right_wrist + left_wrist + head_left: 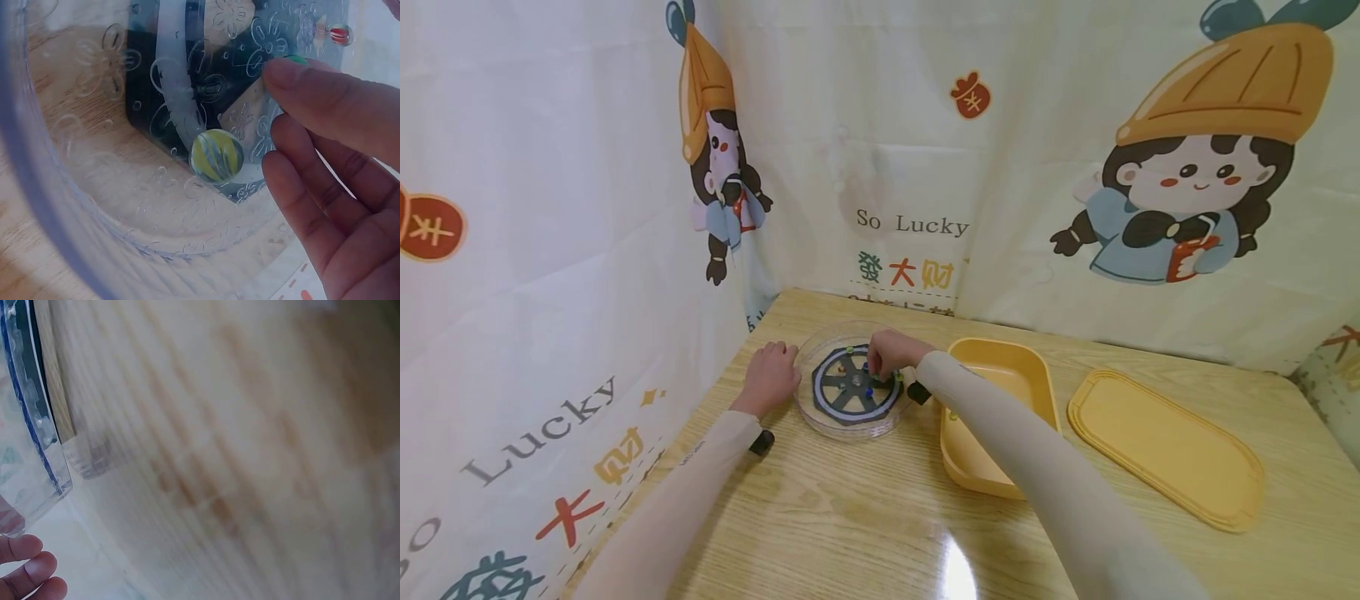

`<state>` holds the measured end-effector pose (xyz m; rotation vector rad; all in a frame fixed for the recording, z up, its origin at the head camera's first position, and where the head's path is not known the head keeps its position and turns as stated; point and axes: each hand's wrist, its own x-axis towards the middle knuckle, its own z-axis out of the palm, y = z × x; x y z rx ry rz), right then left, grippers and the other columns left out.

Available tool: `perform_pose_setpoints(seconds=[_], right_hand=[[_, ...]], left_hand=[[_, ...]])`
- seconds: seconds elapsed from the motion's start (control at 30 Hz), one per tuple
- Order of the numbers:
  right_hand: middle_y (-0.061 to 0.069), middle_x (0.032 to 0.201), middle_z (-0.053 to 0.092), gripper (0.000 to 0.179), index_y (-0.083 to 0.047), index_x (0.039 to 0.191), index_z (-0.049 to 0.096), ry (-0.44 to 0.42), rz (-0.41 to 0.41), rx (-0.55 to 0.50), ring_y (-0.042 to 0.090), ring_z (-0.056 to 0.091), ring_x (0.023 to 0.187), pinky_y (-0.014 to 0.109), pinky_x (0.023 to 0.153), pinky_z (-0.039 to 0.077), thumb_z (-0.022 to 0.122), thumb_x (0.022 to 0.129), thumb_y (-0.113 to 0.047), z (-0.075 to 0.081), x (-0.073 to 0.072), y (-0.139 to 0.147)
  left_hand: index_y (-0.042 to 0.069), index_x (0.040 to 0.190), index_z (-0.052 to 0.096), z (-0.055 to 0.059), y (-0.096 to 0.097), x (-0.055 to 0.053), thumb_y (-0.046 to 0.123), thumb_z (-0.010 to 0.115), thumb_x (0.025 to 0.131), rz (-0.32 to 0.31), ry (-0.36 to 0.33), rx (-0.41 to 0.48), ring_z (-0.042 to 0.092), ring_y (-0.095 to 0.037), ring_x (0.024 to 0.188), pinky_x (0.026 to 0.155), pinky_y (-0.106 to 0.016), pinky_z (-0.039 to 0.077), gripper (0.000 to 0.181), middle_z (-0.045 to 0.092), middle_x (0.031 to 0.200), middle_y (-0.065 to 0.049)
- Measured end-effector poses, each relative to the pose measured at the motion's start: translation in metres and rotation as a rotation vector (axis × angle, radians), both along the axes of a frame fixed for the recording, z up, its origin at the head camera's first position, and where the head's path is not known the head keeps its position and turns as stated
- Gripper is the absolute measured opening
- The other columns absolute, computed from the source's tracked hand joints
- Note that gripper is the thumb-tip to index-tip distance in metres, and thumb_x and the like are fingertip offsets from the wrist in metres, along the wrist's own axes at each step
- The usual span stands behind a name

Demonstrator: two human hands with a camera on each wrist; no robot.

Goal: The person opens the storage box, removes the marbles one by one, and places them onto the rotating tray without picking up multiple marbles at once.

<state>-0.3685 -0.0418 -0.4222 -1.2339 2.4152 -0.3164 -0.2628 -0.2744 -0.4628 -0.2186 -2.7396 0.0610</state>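
A clear round plastic dish (pixel 848 432) with embossed flowers sits on the table, a dark spoked wheel shape (pixel 827 402) showing in it. My left hand (pixel 772 377) holds the dish's left rim; in the left wrist view its fingertips (pixel 39 565) show by the clear wall, one seen through the plastic. Over the dish, my right hand (pixel 891 352) pinches a green marble (pixel 297 60), mostly hidden by thumb and finger. A yellow-and-white marble (pixel 216 155) lies in the dish, with a red-striped marble (pixel 340 35) farther off. Blue marbles (pixel 869 392) show near the wheel's middle.
Right of the dish stands a yellow tub (pixel 1051 392), partly covered by my right forearm, with a small yellowish marble (pixel 953 415) in it. A flat yellow lid (pixel 1165 450) lies farther right. Printed curtains (pixel 850 150) hang along the table's back and left sides.
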Motion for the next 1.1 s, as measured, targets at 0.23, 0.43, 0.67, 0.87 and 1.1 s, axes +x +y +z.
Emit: perform_pose_setpoints(seconds=[0.23,0.43,0.67,0.87,1.1], right_hand=[[0.004,0.085,0.072,0.011,-0.010,0.082,0.075,0.011,-0.017,0.048,0.013,0.064,0.076,0.025,0.068,0.052,0.076,0.075,-0.002,0.004,0.004,0.000],[0.004,0.086,0.072,0.012,-0.010,0.084,0.075,0.033,-0.004,0.052,0.014,0.065,0.077,0.025,0.068,0.053,0.075,0.075,-0.002,0.005,0.005,0.002],[0.005,0.090,0.072,0.015,-0.007,0.089,0.075,-0.001,0.019,0.013,0.014,0.065,0.080,0.025,0.071,0.053,0.072,0.076,0.002,0.016,0.005,0.010],[0.009,0.096,0.072,0.020,-0.003,0.097,0.073,0.017,0.039,-0.022,0.017,0.066,0.085,0.028,0.077,0.053,0.073,0.077,-0.001,0.039,0.007,0.024],[0.011,0.096,0.072,0.014,-0.007,0.092,0.073,0.101,0.088,-0.090,0.020,0.066,0.086,0.030,0.079,0.053,0.074,0.078,-0.006,0.070,0.021,0.057]], left_hand=[[-0.002,0.098,0.061,0.002,0.002,0.001,0.013,0.063,0.082,0.002,-0.013,0.001,0.056,-0.033,0.081,0.075,-0.046,0.048,0.021,0.060,0.086,-0.018],[-0.001,0.098,0.062,0.000,0.002,-0.001,0.014,0.062,0.083,-0.007,-0.009,0.000,0.056,-0.033,0.080,0.073,-0.046,0.048,0.022,0.060,0.085,-0.017],[-0.001,0.097,0.062,0.000,0.005,-0.001,0.014,0.062,0.083,-0.015,-0.016,0.009,0.056,-0.032,0.080,0.074,-0.046,0.048,0.021,0.060,0.085,-0.017],[-0.001,0.098,0.061,0.000,0.005,0.000,0.014,0.063,0.083,-0.001,-0.029,0.001,0.056,-0.033,0.080,0.074,-0.046,0.048,0.021,0.060,0.086,-0.017],[-0.002,0.099,0.061,0.003,0.002,0.002,0.014,0.062,0.083,0.013,-0.035,0.000,0.056,-0.033,0.080,0.074,-0.046,0.048,0.022,0.061,0.087,-0.018]])
